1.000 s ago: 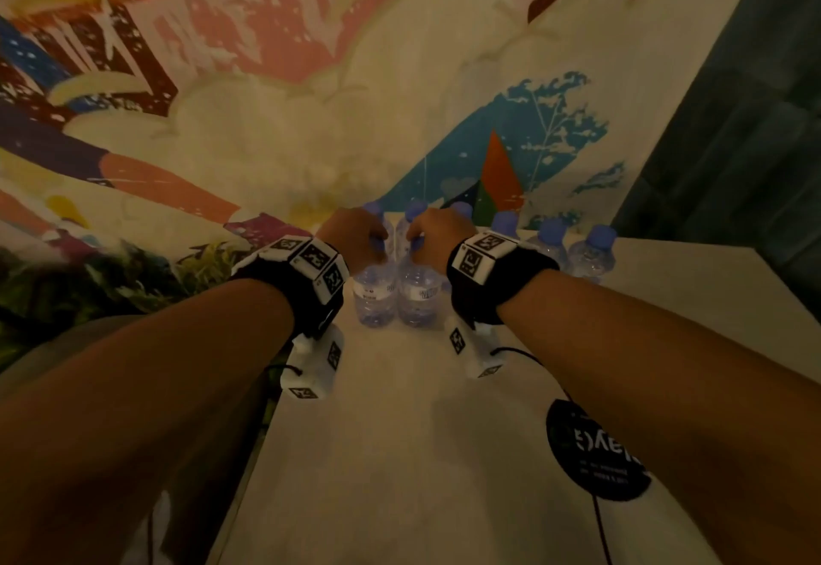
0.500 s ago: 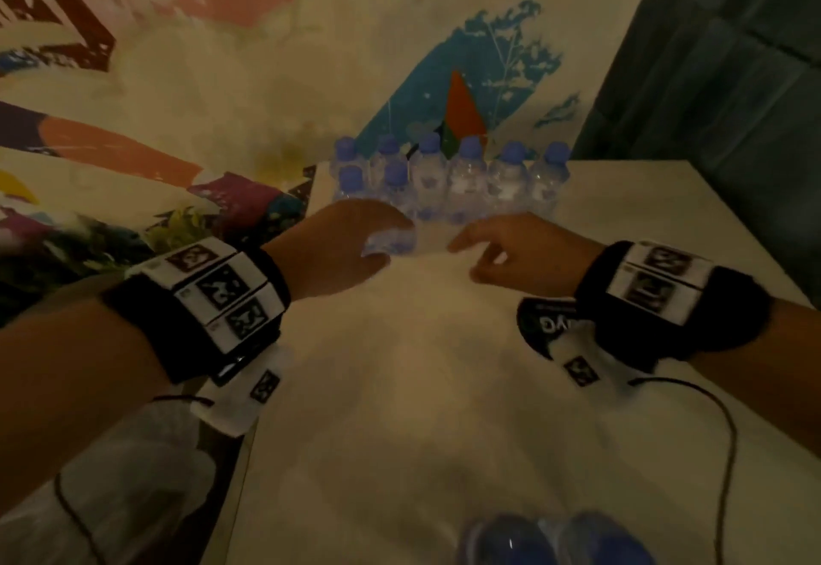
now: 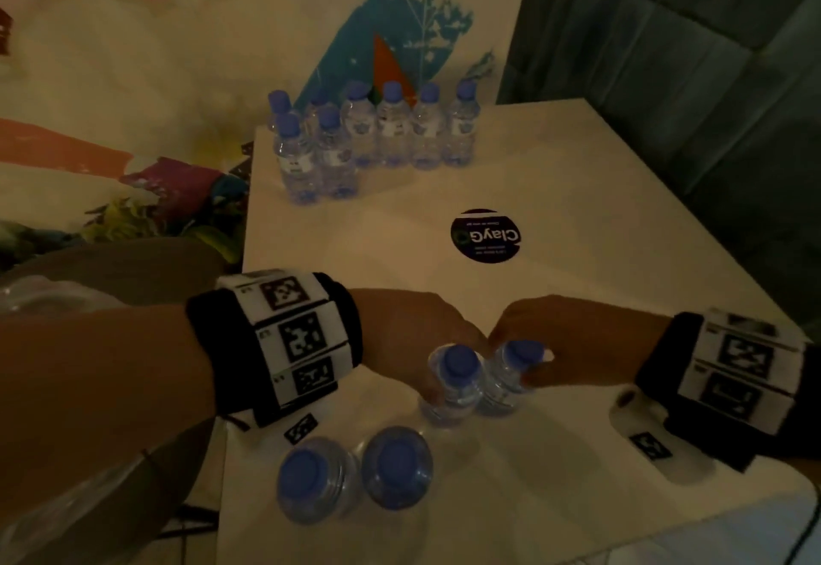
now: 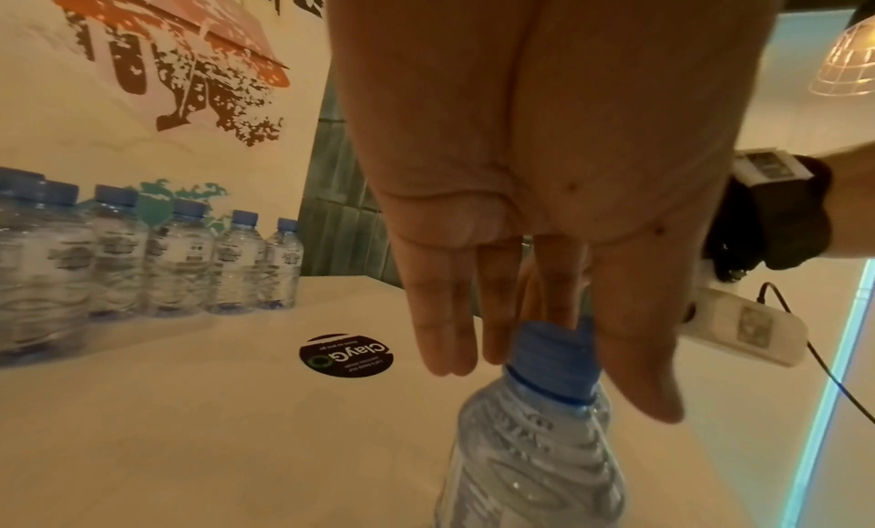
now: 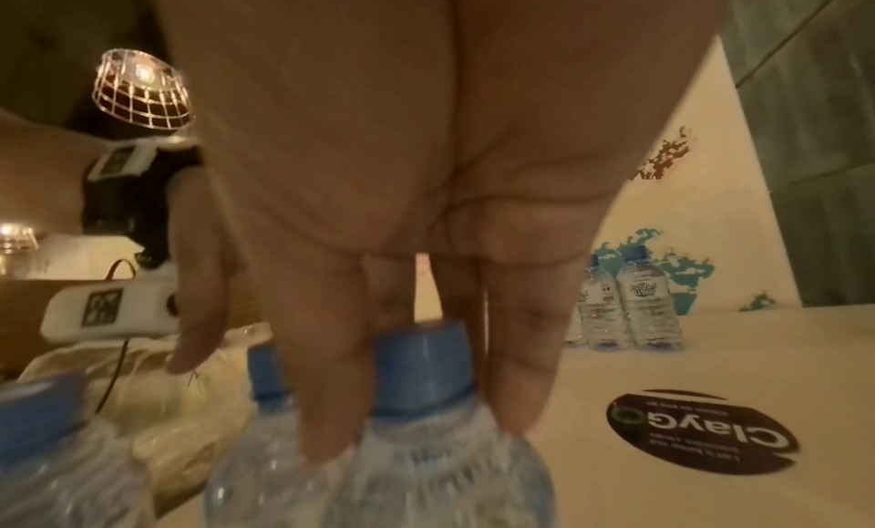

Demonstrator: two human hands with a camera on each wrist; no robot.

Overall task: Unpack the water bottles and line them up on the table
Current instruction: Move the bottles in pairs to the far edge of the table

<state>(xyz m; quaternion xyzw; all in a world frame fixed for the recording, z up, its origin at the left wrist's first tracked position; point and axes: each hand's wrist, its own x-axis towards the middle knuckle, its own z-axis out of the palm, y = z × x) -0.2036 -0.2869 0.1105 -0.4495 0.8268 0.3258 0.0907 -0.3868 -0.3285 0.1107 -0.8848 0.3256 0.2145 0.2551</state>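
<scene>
— Counting what's lined up: eight clear plastic blue-capped water bottles (image 3: 371,138) stand at the far edge of the white table (image 3: 577,173).

— And left?

— Four near us. Left hand (image 3: 413,333) and right hand (image 3: 564,342) each pinch an upright bottle's neck — caps up; two nearest bottles (image 3: 355,475) wait.

Bare forearms, no sleeves. Each wrist wears a black band (image 3: 271,351) faced with white tiles printed with black square markers. A white camera pod (image 3: 644,440) with its own marker hangs under each band, trailing a thin black cable (image 4: 823,364).
</scene>
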